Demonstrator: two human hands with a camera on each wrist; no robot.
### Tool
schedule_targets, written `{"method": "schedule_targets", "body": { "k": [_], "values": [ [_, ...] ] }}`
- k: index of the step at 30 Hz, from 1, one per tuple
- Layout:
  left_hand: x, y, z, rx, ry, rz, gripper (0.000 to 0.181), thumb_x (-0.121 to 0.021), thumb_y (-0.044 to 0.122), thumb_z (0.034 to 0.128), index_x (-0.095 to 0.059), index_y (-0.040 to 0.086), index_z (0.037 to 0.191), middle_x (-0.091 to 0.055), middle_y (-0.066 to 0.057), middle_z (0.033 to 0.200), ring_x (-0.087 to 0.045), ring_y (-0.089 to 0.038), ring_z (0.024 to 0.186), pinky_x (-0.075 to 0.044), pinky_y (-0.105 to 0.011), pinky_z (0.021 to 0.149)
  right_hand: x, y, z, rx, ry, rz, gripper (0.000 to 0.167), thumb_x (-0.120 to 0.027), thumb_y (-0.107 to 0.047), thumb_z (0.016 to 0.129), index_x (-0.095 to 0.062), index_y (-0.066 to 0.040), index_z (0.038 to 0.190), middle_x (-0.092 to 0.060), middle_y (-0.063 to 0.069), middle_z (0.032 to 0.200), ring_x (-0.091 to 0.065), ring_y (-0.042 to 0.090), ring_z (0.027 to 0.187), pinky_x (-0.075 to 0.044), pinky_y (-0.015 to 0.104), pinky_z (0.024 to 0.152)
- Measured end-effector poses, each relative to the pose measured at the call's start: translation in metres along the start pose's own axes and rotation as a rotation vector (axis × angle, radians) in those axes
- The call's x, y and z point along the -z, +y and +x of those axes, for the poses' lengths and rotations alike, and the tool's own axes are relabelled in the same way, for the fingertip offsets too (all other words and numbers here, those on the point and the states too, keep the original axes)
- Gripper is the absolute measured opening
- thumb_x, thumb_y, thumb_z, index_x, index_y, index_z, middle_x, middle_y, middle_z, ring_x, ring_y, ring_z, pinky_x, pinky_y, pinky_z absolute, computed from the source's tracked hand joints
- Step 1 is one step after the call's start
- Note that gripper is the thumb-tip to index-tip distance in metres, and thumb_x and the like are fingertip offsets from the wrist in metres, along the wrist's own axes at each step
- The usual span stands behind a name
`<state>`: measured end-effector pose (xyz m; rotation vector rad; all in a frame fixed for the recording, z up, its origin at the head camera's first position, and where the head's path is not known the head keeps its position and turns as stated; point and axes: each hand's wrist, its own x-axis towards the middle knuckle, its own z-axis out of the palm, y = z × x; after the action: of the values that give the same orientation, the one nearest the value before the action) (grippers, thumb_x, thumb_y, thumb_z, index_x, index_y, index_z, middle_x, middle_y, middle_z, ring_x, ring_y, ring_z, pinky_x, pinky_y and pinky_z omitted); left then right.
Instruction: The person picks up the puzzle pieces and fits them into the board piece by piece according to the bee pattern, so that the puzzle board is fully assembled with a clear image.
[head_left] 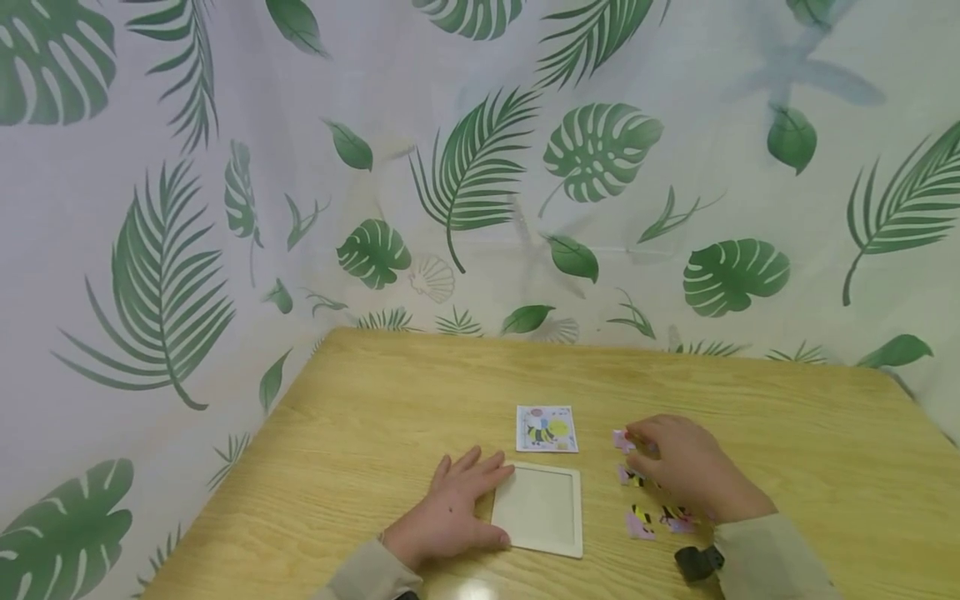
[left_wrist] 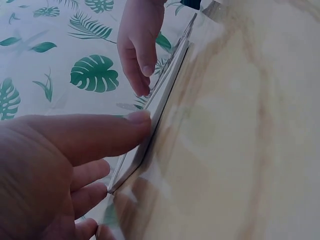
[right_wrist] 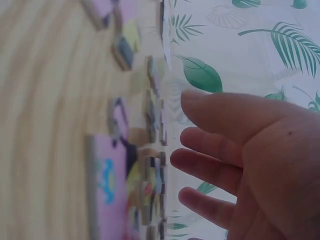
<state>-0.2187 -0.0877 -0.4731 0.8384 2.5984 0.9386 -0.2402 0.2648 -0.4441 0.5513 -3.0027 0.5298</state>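
Observation:
A shallow cream puzzle tray (head_left: 538, 510) lies on the table with nothing in its recess. My left hand (head_left: 453, 510) rests at the tray's left side, fingers spread and thumb by the lower corner. Right of the tray are several jigsaw pieces (head_left: 640, 522), pink with yellow and black parts. Over them hangs my right hand (head_left: 686, 465), partly hiding the group. Its thumb and fingers (right_wrist: 207, 165) stand apart with nothing between them in the right wrist view. Behind the tray lies a square picture card (head_left: 547, 429) with a bee on it.
The wooden table (head_left: 360, 433) reaches back to a white curtain (head_left: 465, 308) printed with green leaves, which also runs along the left side. A black band (head_left: 697, 563) sits at the right wrist, by the sleeve.

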Motion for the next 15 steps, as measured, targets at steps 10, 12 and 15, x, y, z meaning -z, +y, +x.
{"method": "schedule_targets", "body": {
  "k": [10,12,15],
  "values": [
    [-0.003,0.000,-0.002,0.010,-0.002,0.059,0.088,-0.082,0.045,0.0787,-0.046,0.016,0.154,-0.031,0.002,0.163,-0.013,-0.032,0.153,0.004,-0.062,0.118,-0.017,0.016,0.005,0.001,0.007,0.027,0.045,-0.068,-0.028,0.097,-0.064,-0.002,0.132,-0.061,0.012,0.126,-0.057,0.040,0.115,-0.045,0.061,0.096],
    [-0.003,0.000,-0.001,0.006,-0.001,0.057,0.088,-0.082,0.045,0.0792,-0.046,0.016,0.154,-0.031,0.002,0.163,-0.012,-0.031,0.153,0.005,-0.061,0.118,-0.019,0.018,0.006,-0.011,0.025,0.015,0.044,-0.070,-0.027,0.096,-0.065,-0.002,0.132,-0.060,0.012,0.124,-0.057,0.038,0.112,-0.047,0.060,0.093],
    [-0.003,0.000,0.000,0.007,0.002,0.068,0.088,-0.082,0.045,0.0793,-0.046,0.015,0.153,-0.031,0.002,0.163,-0.012,-0.031,0.153,0.005,-0.061,0.118,-0.021,0.019,0.008,-0.015,0.045,0.000,0.044,-0.072,-0.028,0.095,-0.067,-0.003,0.131,-0.060,0.012,0.122,-0.057,0.036,0.109,-0.048,0.057,0.089]
  ]
}}
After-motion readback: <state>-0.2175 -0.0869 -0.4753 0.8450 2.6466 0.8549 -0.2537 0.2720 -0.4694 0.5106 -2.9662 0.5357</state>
